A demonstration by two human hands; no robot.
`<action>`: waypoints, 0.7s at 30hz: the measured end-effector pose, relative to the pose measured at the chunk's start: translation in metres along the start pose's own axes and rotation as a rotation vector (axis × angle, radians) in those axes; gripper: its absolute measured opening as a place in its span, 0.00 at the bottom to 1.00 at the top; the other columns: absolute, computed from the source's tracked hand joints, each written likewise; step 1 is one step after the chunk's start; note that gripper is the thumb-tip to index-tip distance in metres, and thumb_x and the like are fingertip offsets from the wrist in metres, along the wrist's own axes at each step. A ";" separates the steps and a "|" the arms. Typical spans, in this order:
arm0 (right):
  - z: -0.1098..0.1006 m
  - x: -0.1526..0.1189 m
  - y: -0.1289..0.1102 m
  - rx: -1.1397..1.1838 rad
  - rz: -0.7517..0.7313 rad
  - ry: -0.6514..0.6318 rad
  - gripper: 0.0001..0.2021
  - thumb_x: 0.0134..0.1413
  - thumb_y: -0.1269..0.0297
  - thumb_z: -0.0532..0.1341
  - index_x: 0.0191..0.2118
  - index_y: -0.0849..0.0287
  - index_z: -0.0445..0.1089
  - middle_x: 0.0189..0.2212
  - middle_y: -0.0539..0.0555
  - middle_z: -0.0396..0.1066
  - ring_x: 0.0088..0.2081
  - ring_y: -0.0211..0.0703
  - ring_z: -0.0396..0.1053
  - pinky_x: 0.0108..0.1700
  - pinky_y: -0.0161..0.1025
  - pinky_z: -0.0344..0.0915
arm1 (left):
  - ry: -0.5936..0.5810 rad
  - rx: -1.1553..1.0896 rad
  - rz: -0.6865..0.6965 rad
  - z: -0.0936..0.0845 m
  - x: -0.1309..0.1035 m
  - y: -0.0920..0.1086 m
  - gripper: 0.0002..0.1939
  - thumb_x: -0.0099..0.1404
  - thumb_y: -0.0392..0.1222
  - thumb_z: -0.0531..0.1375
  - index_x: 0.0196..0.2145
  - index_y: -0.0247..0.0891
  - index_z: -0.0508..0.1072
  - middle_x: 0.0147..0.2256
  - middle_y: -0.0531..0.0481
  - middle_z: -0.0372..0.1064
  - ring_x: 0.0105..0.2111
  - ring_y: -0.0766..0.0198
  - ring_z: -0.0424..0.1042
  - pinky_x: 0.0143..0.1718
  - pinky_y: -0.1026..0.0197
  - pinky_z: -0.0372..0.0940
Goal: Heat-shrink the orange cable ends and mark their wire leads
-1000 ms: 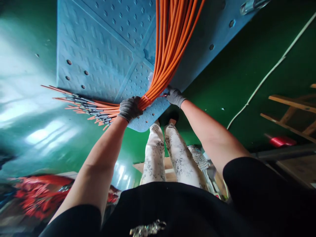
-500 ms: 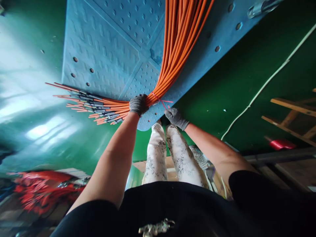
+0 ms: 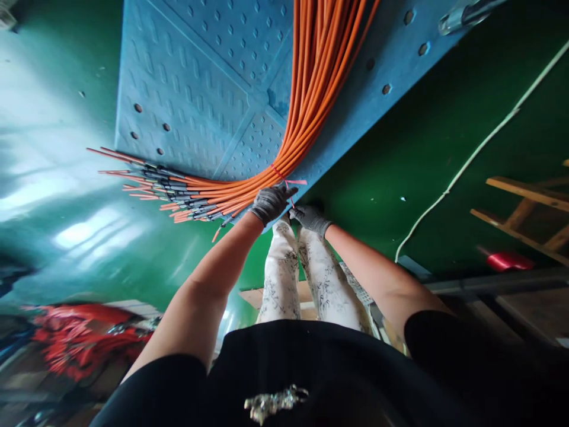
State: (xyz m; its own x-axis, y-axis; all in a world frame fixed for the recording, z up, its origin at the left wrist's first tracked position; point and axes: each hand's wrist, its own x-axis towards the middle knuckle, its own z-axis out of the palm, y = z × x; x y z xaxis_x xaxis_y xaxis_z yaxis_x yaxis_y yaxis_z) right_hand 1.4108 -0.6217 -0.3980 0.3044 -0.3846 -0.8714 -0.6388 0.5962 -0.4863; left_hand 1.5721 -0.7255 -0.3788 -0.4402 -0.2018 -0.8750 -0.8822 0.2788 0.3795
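A thick bundle of orange cables (image 3: 306,112) lies curved on a blue textured plastic board, its dark-sleeved, bare-tipped ends (image 3: 178,193) fanning out to the left. Around the bundle runs a thin pink-red tie (image 3: 297,182), with one loose end sticking out to the right and another strand hanging down. My left hand (image 3: 270,203), in a grey glove, is at the bundle's near edge beside the tie, thumb and forefinger stretched toward the strand. Lower right, my gloved right hand (image 3: 312,219) pinches the hanging strand between its fingertips.
The blue board (image 3: 178,71) has holes along its edges and rests over a green floor (image 3: 377,178). A clear cylindrical object (image 3: 462,21) lies at its upper right. A pale cord (image 3: 480,148) crosses the floor. To the right are a wooden frame (image 3: 524,190) and a red object (image 3: 509,261).
My left hand has let go of the cable bundle and moved right to the tie. My right hand has shifted slightly down and left, still on the strand. One cable end now hangs lower.
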 end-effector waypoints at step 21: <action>-0.049 0.007 -0.048 0.338 -0.059 0.126 0.25 0.73 0.46 0.50 0.26 0.54 0.63 0.20 0.48 0.63 0.26 0.40 0.65 0.34 0.37 0.64 | 0.326 -1.555 -0.322 0.064 -0.006 0.005 0.31 0.72 0.69 0.56 0.55 0.39 0.73 0.38 0.47 0.74 0.30 0.66 0.73 0.33 0.64 0.68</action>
State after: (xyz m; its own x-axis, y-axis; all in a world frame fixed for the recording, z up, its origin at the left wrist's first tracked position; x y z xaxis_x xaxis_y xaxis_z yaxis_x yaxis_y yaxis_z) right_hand 1.4094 -0.6873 -0.3771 0.2311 -0.4967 -0.8366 -0.3463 0.7616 -0.5478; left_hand 1.5811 -0.6625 -0.3910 -0.0497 -0.2972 -0.9535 -0.1586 -0.9403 0.3013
